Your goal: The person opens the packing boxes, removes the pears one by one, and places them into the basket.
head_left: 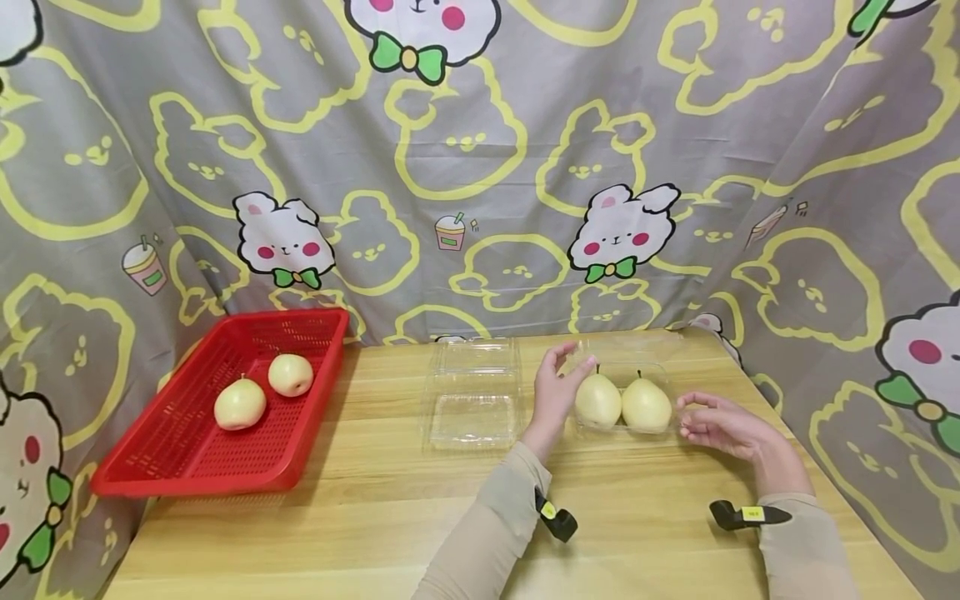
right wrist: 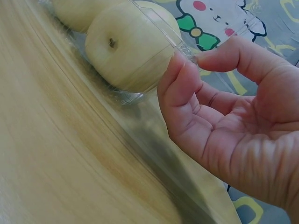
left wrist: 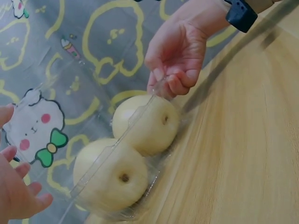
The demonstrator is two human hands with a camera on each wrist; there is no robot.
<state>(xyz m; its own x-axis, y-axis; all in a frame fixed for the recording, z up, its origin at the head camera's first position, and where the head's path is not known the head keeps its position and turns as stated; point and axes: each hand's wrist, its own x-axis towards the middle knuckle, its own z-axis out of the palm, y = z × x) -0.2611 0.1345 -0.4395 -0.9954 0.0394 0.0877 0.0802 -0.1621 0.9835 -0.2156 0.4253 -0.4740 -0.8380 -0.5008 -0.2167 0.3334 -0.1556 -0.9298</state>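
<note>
Two pale yellow pears, a left one (head_left: 597, 402) and a right one (head_left: 647, 407), sit side by side in a clear plastic clamshell box (left wrist: 133, 125) on the table. Its lid stands raised at the back. My right hand (head_left: 723, 425) pinches the box's right rim corner between thumb and index finger, as the right wrist view shows close up. At the box's left side is my left hand (head_left: 557, 392), its fingers spread and apart from one another in the left wrist view, with nothing gripped.
Left of the box lies another clear plastic clamshell (head_left: 474, 417), opened flat on the wooden table (head_left: 360, 517). A red plastic basket (head_left: 198, 479) at the far left holds two more pears (head_left: 240, 405). A patterned curtain (head_left: 517, 275) hangs along the back and sides.
</note>
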